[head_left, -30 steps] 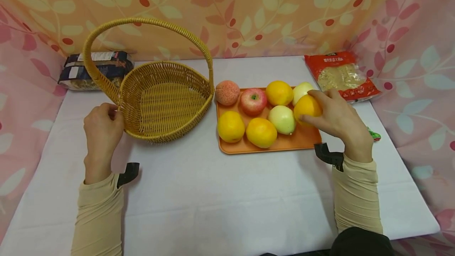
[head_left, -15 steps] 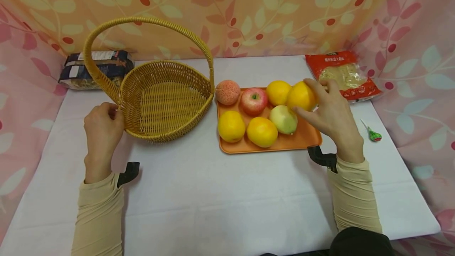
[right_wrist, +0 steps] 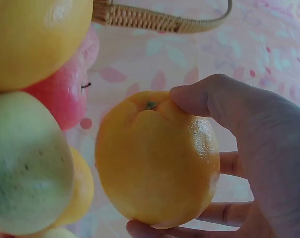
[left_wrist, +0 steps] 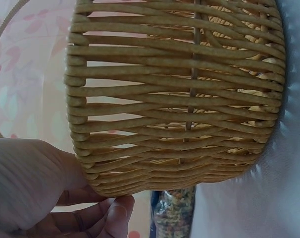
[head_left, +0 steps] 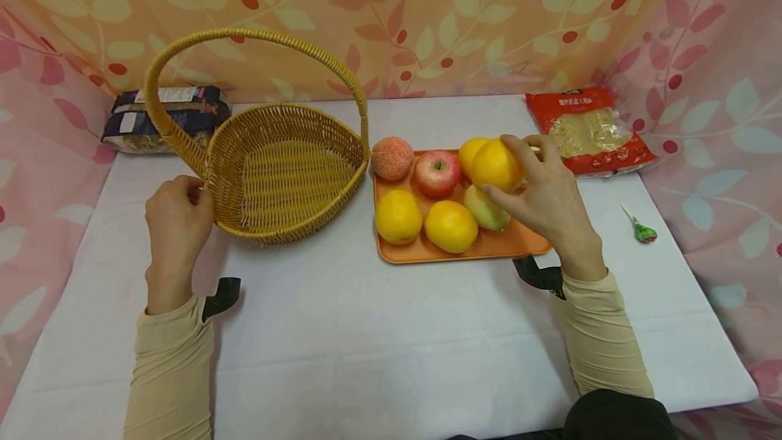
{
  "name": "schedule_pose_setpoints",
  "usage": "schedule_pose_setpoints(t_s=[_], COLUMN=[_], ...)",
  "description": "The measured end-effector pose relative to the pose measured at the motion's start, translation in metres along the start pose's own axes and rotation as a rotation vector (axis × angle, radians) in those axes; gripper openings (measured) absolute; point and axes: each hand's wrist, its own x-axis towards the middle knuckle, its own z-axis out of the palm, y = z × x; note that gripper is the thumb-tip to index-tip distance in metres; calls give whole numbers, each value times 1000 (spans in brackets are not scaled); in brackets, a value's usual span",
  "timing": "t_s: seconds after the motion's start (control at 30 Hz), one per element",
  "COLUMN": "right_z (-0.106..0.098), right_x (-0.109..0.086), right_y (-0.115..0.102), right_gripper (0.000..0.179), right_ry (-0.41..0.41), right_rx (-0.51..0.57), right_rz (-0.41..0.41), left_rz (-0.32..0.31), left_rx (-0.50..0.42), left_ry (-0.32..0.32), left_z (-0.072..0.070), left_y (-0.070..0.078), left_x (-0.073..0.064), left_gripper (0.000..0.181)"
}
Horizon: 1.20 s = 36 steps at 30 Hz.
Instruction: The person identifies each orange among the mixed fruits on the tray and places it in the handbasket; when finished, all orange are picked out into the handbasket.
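Observation:
My left hand (head_left: 179, 240) grips the rim of the wicker basket (head_left: 275, 175) at its left end, thumb and fingers pinching the edge. The basket stands on the table with its tall handle upright and nothing inside. In my right hand (head_left: 550, 202) is an orange (right_wrist: 157, 158), gripped between thumb and fingers and raised over the orange tray (head_left: 421, 254). On the tray are a red apple (head_left: 437, 173), a pinkish round fruit (head_left: 392, 158), several other oranges (head_left: 451, 226) and a pale green fruit (head_left: 482, 208), partly hidden by my right hand and its orange.
A dark package (head_left: 168, 121) lies behind the basket at the back left. At the back right rests a red packet of noodles (head_left: 586, 131). A green-wrapped lollipop (head_left: 644, 232) lies on the white tablecloth (head_left: 366, 345) right of the tray. Floral curtains enclose the table's back and sides.
My right hand has lifted the orange and carried it leftward over the tray's back row. The lollipop has come into view behind it. My left hand stays on the basket rim.

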Motion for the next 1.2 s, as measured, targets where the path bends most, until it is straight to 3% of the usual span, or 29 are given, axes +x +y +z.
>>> schedule_pose_setpoints(t_s=[0.57,0.83,1.2], right_z=[15,19,18], right_x=[1,2,23], right_y=[-19,-30,-55], right_gripper=[72,73,69], right_ry=[34,6,-9], right_rx=[39,52,24], right_rz=[-134,-190,-402], left_rz=[-8,1,-5], left_rx=[9,2,-3], left_ry=[-9,-3,-9], left_z=[0,0,-1], left_y=[0,0,0], left_x=[1,0,0], left_gripper=[30,29,30])
